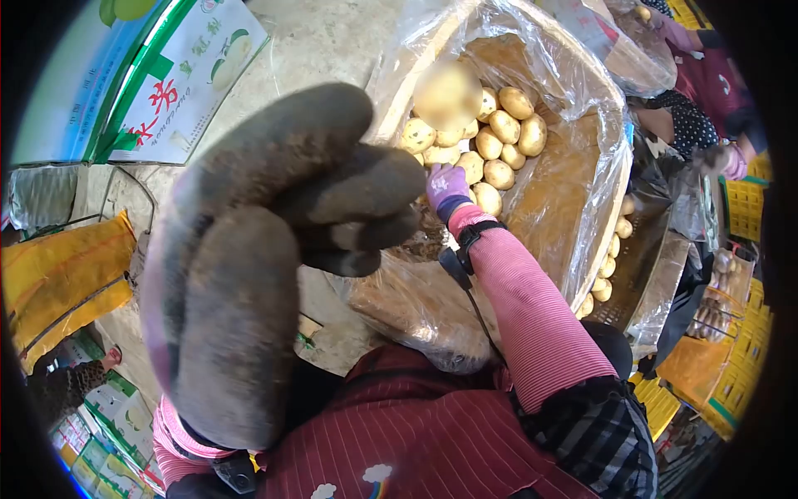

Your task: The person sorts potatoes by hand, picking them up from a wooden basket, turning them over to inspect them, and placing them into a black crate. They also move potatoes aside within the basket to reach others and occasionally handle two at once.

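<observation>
Large and close to the camera, my left hand wears a dirt-darkened glove. Its fingers are loosely bent, the thumb stands apart from them, and nothing shows between them. My right hand, in a purple glove, reaches into a plastic-lined box and touches the potatoes heaped there. Its fingertips are lost among the potatoes, so its grip is unclear. One potato at the top left of the heap looks blurred.
Printed cartons stand at the upper left, above a yellow bag. More potatoes lie beyond the box's right side. At the upper right is another person with gloved hands. Yellow crates stand at far right.
</observation>
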Demonstrator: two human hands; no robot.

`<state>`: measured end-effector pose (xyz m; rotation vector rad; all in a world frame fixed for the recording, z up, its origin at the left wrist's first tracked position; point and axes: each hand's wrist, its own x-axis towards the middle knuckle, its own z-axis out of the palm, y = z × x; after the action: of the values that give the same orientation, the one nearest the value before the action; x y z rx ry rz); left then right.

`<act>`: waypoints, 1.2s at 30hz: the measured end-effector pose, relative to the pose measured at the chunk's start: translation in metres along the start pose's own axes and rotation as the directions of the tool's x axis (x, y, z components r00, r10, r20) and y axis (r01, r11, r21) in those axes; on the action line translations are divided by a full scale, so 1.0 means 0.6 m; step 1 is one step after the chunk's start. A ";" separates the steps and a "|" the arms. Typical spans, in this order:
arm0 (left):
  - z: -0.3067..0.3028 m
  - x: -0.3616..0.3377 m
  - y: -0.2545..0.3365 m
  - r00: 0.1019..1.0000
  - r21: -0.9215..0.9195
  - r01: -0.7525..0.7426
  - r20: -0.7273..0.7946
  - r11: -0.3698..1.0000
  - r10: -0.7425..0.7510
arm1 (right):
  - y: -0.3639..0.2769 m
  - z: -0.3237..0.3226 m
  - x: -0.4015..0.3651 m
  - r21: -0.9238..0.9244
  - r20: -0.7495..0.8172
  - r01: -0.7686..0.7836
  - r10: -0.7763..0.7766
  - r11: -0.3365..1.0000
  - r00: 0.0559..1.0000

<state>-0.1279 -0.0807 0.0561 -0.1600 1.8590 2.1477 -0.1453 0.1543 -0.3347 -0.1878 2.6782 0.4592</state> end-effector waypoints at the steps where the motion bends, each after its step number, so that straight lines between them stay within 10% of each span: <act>1: 0.005 0.001 0.002 0.999 0.009 0.044 0.005 0.999 -0.044 | -0.002 0.009 -0.002 -0.008 -0.010 0.014 -0.014 1.000 1.000; 8: 0.005 -0.008 -0.014 0.953 -0.016 -0.276 0.127 0.961 0.275 | 0.066 -0.072 -0.029 0.585 0.363 -0.138 -0.106 0.799 0.926; 12: -0.013 0.003 -0.032 0.874 0.119 -0.406 0.340 0.906 0.347 | 0.124 -0.140 -0.099 0.890 0.240 -0.166 -0.127 0.424 0.962; 14: -0.013 0.006 -0.046 0.868 0.131 -0.372 0.399 0.919 0.295 | 0.149 -0.238 -0.177 0.994 0.109 -0.110 -0.178 0.002 0.978; 17: 0.001 0.016 -0.102 0.782 0.347 -0.548 0.536 0.761 0.319 | 0.164 -0.339 -0.286 0.787 -0.050 -0.103 -0.230 -0.608 0.972; 19: 0.022 0.027 -0.144 0.714 0.341 -0.656 0.569 0.674 0.408 | 0.168 -0.374 -0.344 0.713 -0.157 -0.014 -0.178 -0.701 0.971; 23: 0.080 -0.020 -0.156 0.537 0.244 -0.823 0.630 0.513 0.561 | 0.140 -0.418 -0.430 0.757 -0.287 0.221 -0.010 -0.615 0.958; 27: 0.107 -0.011 -0.158 0.672 0.330 -0.731 0.500 0.598 0.546 | 0.107 -0.400 -0.450 0.616 -0.247 0.215 0.073 -0.758 0.966; 28: 0.097 0.024 -0.182 0.779 -0.118 -0.414 0.467 0.903 0.418 | 0.104 -0.397 -0.451 0.559 -0.278 0.201 0.047 -0.804 0.960; 29: 0.087 0.050 -0.192 0.821 -0.524 0.063 0.511 0.849 0.254 | 0.099 -0.388 -0.451 0.552 -0.280 0.201 0.047 -0.809 0.959; 30: 0.077 0.061 -0.183 0.822 -0.520 0.061 0.511 0.852 0.253 | 0.096 -0.376 -0.449 0.420 -0.280 0.133 0.011 -0.898 0.960; 32: 0.070 0.073 -0.151 0.871 0.150 -0.274 0.458 0.950 0.179 | 0.100 -0.369 -0.439 0.276 -0.269 0.067 -0.010 -0.959 0.963; 36: 0.083 0.040 -0.120 0.587 -0.094 -0.253 0.777 0.963 0.230 | 0.124 -0.308 -0.407 -0.108 -0.514 -0.307 -0.212 -0.945 0.831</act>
<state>-0.1243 -0.0194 -0.0111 0.9606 1.3952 1.8491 -0.0084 0.1752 -0.0515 -0.0565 0.0601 -2.7004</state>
